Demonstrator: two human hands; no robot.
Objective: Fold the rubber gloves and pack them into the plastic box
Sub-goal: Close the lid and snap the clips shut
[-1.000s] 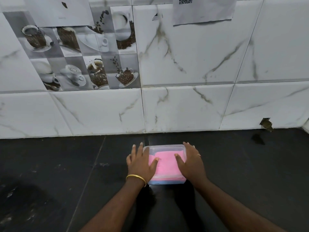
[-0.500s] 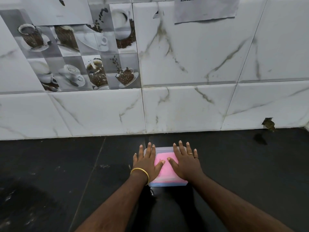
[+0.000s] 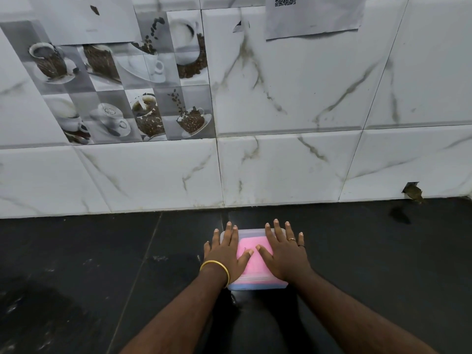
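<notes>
Right now both hands lie flat on the lid (image 3: 251, 232) of the box (image 3: 256, 286), fingers straight and spread. The left hand (image 3: 226, 254) covers the lid's left side, its fingers reaching past the far edge, and a gold bangle (image 3: 215, 268) circles that wrist. The right hand (image 3: 284, 254) covers the right side, with a ring (image 3: 291, 239) on one finger. The two thumbs point inward and nearly meet over the middle of the lid. Through the clear plastic the pink gloves (image 3: 251, 263) show between the hands, filling the box; a blue layer sits beneath them at the near edge, though I cannot tell what it is. The box rests on the dark tabletop (image 3: 102, 277), near the marble-tiled wall (image 3: 293, 162). A tile with coffee cups (image 3: 122, 98) is up on the left, and a paper sheet (image 3: 314, 19) with a QR code hangs above.
</notes>
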